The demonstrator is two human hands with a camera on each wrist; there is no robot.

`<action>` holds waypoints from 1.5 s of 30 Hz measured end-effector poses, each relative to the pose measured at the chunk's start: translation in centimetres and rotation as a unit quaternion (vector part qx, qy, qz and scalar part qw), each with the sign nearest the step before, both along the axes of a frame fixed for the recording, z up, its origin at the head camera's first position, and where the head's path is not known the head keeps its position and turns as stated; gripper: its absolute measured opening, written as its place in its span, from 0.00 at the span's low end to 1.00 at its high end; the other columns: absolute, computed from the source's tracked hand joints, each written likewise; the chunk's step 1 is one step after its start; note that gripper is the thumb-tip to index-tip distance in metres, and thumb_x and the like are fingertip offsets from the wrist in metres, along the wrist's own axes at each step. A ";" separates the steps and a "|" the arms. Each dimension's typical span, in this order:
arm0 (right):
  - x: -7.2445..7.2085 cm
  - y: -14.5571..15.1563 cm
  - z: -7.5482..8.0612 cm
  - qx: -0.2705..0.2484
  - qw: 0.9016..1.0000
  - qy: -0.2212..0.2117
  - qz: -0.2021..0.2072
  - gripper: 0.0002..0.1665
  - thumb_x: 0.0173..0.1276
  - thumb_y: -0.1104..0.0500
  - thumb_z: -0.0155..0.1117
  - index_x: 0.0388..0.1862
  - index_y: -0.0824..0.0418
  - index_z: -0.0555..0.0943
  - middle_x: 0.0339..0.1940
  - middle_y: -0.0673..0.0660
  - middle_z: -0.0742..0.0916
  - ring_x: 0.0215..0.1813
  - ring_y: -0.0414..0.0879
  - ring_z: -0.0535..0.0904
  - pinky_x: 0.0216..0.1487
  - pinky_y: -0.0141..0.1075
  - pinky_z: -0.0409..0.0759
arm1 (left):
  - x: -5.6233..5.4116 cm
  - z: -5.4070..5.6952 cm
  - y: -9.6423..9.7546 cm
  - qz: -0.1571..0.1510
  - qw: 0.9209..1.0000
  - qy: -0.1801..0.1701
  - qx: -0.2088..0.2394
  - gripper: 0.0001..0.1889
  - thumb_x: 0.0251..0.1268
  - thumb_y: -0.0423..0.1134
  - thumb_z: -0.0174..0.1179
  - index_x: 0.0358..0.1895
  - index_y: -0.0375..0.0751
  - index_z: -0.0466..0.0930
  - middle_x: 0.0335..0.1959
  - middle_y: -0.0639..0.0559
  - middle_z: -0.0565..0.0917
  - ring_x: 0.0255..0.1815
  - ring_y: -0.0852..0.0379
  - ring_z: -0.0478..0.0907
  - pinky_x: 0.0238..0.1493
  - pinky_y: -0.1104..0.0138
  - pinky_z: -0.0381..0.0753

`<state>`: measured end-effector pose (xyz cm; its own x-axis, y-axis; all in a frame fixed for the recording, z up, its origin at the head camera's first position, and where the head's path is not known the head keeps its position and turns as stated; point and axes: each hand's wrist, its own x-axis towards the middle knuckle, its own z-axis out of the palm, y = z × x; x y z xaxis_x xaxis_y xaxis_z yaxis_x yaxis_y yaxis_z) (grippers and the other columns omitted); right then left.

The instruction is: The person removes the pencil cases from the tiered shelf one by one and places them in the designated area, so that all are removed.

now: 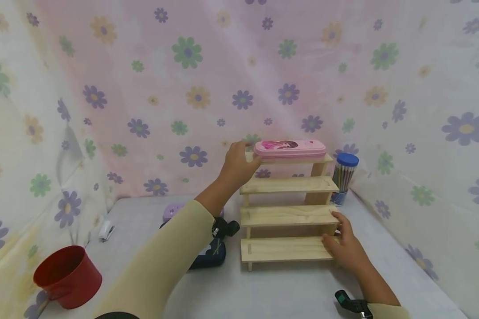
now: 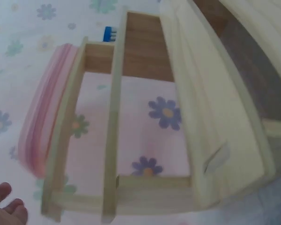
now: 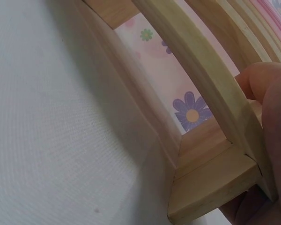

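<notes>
A pink pencil case (image 1: 291,149) with a doll picture lies on the top step of a light wooden stepped shelf (image 1: 287,215). My left hand (image 1: 241,164) is at the left end of that case. In the left wrist view its fingers (image 2: 7,204) are spread, with a gap between them and the pencil case (image 2: 49,112). Low on the right side, my right hand (image 1: 344,243) grips the shelf's end. The right wrist view has the thumb over the step's edge and other fingers below, partly hidden by the wooden shelf (image 3: 210,183).
Behind the shelf's right side stands a blue-lidded jar of pencils (image 1: 345,173). A dark case (image 1: 211,256) and a purple case (image 1: 171,212) lie left, partly behind my left arm. Farther left are a white stapler (image 1: 106,231) and a red mug (image 1: 68,277). Flowered cloth encloses the table.
</notes>
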<state>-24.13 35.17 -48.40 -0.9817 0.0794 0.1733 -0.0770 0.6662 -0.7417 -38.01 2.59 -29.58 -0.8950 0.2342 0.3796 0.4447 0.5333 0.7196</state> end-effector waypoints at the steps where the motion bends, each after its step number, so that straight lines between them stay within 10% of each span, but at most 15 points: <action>1: 0.0 0.0 -0.1 0.001 1.000 0.001 -0.001 0.51 0.80 0.48 0.60 0.87 0.45 0.40 0.79 0.78 0.66 0.73 0.79 0.69 0.64 0.76 0.69 | -0.1 0.0 0.4 -0.003 1.000 0.001 0.000 0.35 0.75 0.54 0.62 0.78 0.42 0.64 0.79 0.43 0.64 0.81 0.41 0.60 0.77 0.48 0.69; 16: 0.3 -0.2 0.0 0.017 1.000 0.004 -0.012 0.50 0.80 0.48 0.60 0.87 0.44 0.40 0.78 0.78 0.67 0.73 0.79 0.68 0.64 0.77 0.68 | -3.0 0.2 4.4 0.043 0.997 -0.052 -0.043 0.57 0.60 0.65 0.72 0.85 0.51 0.48 0.83 0.44 0.58 0.82 0.40 0.61 0.78 0.45 0.68; 28: 0.1 -0.1 -0.1 0.009 1.000 0.007 -0.010 0.50 0.80 0.48 0.60 0.87 0.42 0.40 0.80 0.77 0.65 0.74 0.78 0.69 0.65 0.77 0.67 | -3.2 1.0 5.4 0.067 0.991 -0.103 -0.050 0.57 0.60 0.65 0.72 0.86 0.51 0.48 0.84 0.50 0.60 0.82 0.38 0.59 0.80 0.45 0.63; 45: 0.1 -0.3 0.0 0.026 0.999 -0.007 -0.024 0.51 0.80 0.47 0.60 0.87 0.43 0.39 0.80 0.77 0.65 0.74 0.78 0.68 0.65 0.78 0.66 | -3.7 0.1 4.7 0.048 0.995 -0.065 -0.052 0.49 0.62 0.58 0.75 0.81 0.45 0.61 0.79 0.46 0.69 0.78 0.44 0.67 0.79 0.54 0.67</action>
<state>-24.08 34.88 -48.40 -0.9791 0.1188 0.1653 -0.0337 0.7061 -0.7073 -41.70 7.30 -29.49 -0.9552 0.1771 0.2371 0.2947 0.6428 0.7071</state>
